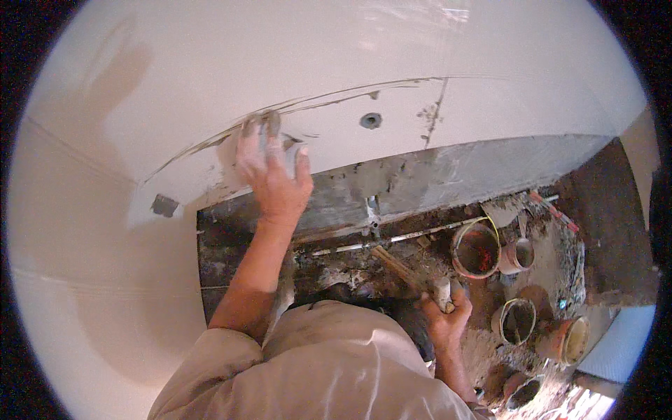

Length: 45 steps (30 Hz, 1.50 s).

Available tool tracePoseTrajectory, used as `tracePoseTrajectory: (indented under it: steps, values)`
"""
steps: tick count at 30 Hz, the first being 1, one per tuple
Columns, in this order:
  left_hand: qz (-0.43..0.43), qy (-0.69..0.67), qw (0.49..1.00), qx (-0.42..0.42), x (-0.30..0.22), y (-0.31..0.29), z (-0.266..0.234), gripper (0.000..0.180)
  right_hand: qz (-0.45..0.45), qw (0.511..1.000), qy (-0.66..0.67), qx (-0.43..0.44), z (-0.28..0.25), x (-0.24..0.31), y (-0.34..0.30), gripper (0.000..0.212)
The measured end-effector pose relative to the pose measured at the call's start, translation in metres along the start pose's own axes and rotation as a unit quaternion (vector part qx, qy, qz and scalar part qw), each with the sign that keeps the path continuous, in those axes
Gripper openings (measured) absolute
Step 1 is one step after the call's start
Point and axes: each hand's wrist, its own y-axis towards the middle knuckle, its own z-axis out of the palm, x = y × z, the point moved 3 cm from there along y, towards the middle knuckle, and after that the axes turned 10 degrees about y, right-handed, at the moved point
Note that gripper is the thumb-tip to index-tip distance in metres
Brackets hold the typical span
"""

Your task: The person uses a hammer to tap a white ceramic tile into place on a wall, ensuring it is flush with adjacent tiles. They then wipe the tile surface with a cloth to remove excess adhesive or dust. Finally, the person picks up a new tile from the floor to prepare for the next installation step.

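Note:
My left hand (274, 171) reaches up to the white tiled wall (315, 63). Its fingers are stretched out and powdered with pale dust. Grey paste coats the fingertips, which press on a long smeared joint (336, 98) between tiles; I see no tool in them. Low on the right, my right hand (448, 318) is closed around a short, whitish, rounded piece (444, 292) whose exact kind I cannot make out. A brownish strip of wood (394, 266) lies near it, close to the wall's foot.
A round pipe opening (371, 120) pierces the tile, and a dark square hole (165, 205) lies further left. Bare grey cement (448, 164) runs below the tiles. Several buckets, one with a yellow handle (476, 250), stand on the dirty floor at right. A thin white pipe (420, 236) runs along the wall's base.

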Motion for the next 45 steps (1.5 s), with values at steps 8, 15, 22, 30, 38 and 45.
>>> tracePoseTrajectory:
  steps: [8,15,22,30,38,45]
  values:
    - [-0.073,0.046,0.991,0.106,0.029,-0.003,-0.002,0.082,0.019,0.996,0.068,0.049,0.024,0.013,-0.006,0.026]
    - [-0.229,0.073,0.969,0.05,0.115,-0.015,-0.014,0.087,-0.003,0.994,0.036,0.108,0.031,0.009,-0.005,0.026]
    - [-0.307,0.002,0.951,0.032,0.123,0.006,-0.023,0.115,-0.052,0.986,0.049,0.153,0.048,0.052,0.004,0.022]
    - [-0.339,-0.027,0.941,0.01,0.107,0.023,-0.002,0.142,-0.22,0.974,-0.014,0.057,0.043,0.088,0.014,0.029]
    - [-0.313,-0.044,0.948,-0.028,0.072,0.044,0.003,0.147,-0.443,0.895,-0.05,-0.038,0.027,0.133,0.036,0.024]
    - [-0.216,0.005,0.975,0.051,0.101,-0.03,0.022,0.125,-0.226,0.972,0.058,0.037,0.053,0.103,0.036,0.041]
